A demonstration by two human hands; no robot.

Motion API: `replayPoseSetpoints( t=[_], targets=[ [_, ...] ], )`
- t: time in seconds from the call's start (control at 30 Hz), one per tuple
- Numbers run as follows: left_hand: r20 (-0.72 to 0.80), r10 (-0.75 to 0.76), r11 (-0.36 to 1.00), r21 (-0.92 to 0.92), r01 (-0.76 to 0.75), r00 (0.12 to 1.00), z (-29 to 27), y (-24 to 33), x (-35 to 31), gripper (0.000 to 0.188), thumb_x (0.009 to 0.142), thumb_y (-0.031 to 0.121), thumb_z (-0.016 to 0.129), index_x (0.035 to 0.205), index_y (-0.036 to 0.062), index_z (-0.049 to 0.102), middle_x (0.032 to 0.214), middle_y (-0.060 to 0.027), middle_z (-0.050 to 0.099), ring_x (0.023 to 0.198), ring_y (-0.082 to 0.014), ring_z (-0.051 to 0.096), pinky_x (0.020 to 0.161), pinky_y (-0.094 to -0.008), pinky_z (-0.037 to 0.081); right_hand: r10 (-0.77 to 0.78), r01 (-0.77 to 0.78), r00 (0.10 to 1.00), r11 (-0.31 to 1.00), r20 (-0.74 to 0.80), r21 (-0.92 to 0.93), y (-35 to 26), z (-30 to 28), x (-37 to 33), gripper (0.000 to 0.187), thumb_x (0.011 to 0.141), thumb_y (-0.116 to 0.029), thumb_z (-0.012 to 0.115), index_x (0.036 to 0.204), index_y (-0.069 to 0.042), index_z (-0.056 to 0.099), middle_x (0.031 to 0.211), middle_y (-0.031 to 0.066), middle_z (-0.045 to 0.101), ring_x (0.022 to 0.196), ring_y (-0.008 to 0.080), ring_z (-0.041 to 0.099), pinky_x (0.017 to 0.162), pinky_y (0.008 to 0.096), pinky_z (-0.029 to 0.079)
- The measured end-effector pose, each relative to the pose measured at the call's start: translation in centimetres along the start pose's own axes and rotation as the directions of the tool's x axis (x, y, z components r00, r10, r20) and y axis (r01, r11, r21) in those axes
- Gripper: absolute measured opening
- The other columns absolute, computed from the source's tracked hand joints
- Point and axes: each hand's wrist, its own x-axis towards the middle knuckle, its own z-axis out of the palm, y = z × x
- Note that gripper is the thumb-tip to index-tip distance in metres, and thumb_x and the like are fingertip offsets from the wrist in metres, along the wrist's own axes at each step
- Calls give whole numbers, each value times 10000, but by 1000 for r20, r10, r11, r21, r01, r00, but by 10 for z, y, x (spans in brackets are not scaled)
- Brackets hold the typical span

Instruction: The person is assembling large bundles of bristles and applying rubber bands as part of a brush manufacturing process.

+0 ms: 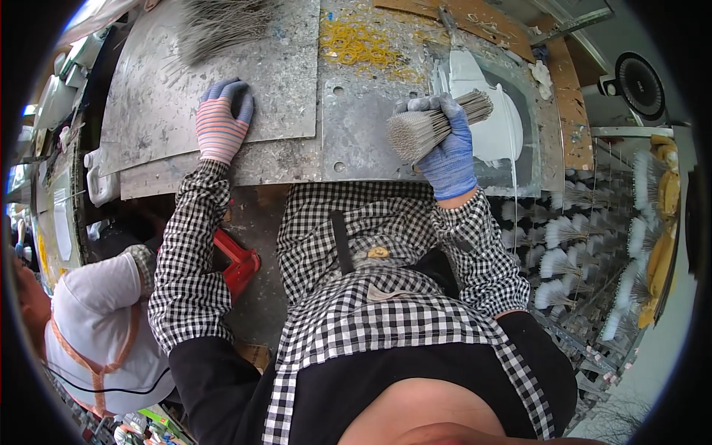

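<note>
My right hand (pixel 443 152), in a blue knit glove, is closed around a bundle of thin grey wire-like strands (pixel 417 135). The near end of the bundle flares out to the left, while its other end points right over a spread of white paste (pixel 498 126). My left hand (pixel 222 122), in a pink-striped glove with grey fingertips, rests on a grey metal sheet (pixel 159 111). Its thumb stands apart from the fingers, and nothing shows in it. Beyond that hand lies a loose pile of similar grey strands (pixel 222 30).
Yellow rubber bands (pixel 360 43) lie scattered at the far middle. A spatula-like tool (pixel 448 22) sits by the paste, which drips over the bench edge. Racks of white-tipped bundles (pixel 567 237) stand at right, near a black fan (pixel 639 85). A red stool (pixel 237 263) and another person (pixel 104 319) are at left.
</note>
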Motion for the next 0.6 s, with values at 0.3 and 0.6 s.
replayPoseSetpoints(
  t=[0.3,0.6],
  targets=[
    [70,-49,999,-19,51,996,2,2,6,288,846,251,734,1085,94,695,1148,-123,683,1073,-333,633,972,-421,485,-183,185,982,843,53,-505,7,13,-14,164,875,-139,743,938,-43,625,912,90,674,953,203,667,965,400,546],
    [-109,591,560,-658,-503,800,-70,229,82,466,749,219,782,1186,108,661,1215,-140,636,1155,-344,588,1009,-436,483,-154,252,965,345,211,-904,30,-61,16,660,862,-231,790,1382,-74,415,1327,96,546,1213,222,561,1059,399,461]
  ],
)
